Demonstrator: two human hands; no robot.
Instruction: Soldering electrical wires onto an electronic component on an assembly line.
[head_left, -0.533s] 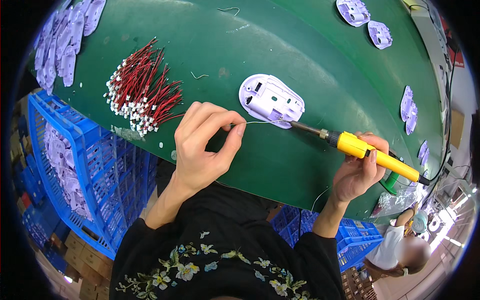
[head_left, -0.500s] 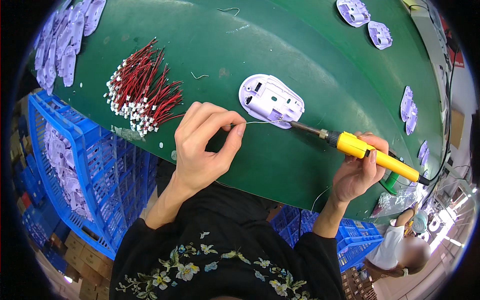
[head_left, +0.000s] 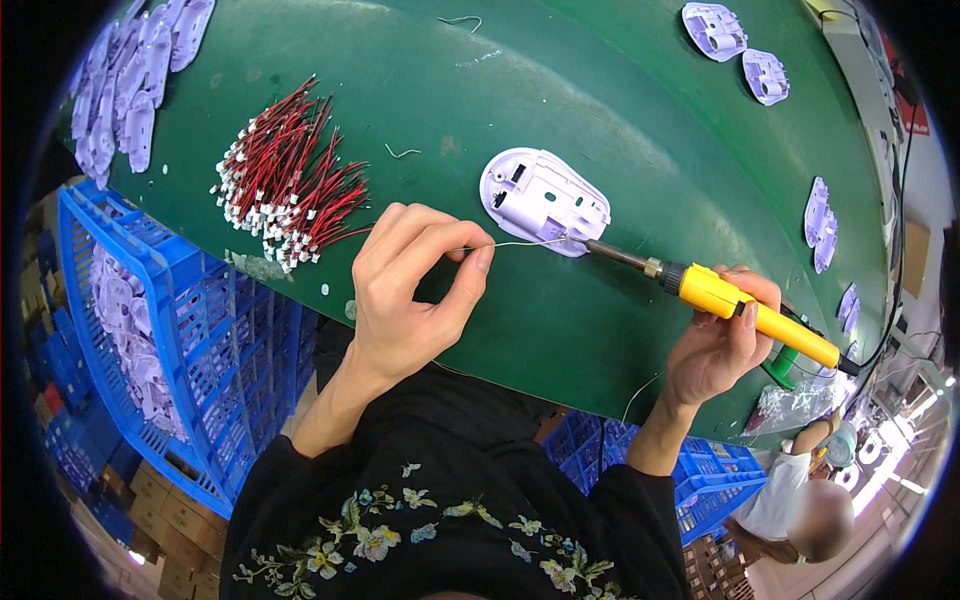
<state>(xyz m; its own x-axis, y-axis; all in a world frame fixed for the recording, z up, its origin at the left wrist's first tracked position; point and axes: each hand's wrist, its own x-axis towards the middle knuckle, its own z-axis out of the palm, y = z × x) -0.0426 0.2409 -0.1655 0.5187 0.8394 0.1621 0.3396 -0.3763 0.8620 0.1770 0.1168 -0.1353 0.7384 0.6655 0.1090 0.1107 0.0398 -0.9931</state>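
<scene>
In front of me on the green table lies a pale purple plastic housing [head_left: 545, 205], its hollow side with posts and slots facing up. My left hand [head_left: 415, 280] pinches a thin silvery solder wire [head_left: 525, 243] between thumb and forefinger; the wire's far end reaches the housing's lower right edge. A yellow-handled soldering iron [head_left: 715, 292] is gripped in my right hand [head_left: 725, 345]. Its tip meets the same spot on the housing, beside the wire's end. What exactly lies under the tip is too small to make out.
A heap of red-and-black leads with white connectors [head_left: 290, 185] lies left of the housing. More purple housings [head_left: 130, 85] are piled far left, others [head_left: 715, 30] along the right. A blue crate [head_left: 190, 330] stands beside the table; a co-worker [head_left: 780, 500] is at lower right.
The view has shifted very slightly. The wire, the iron and both hands keep nearly the same places at the housing's edge.
</scene>
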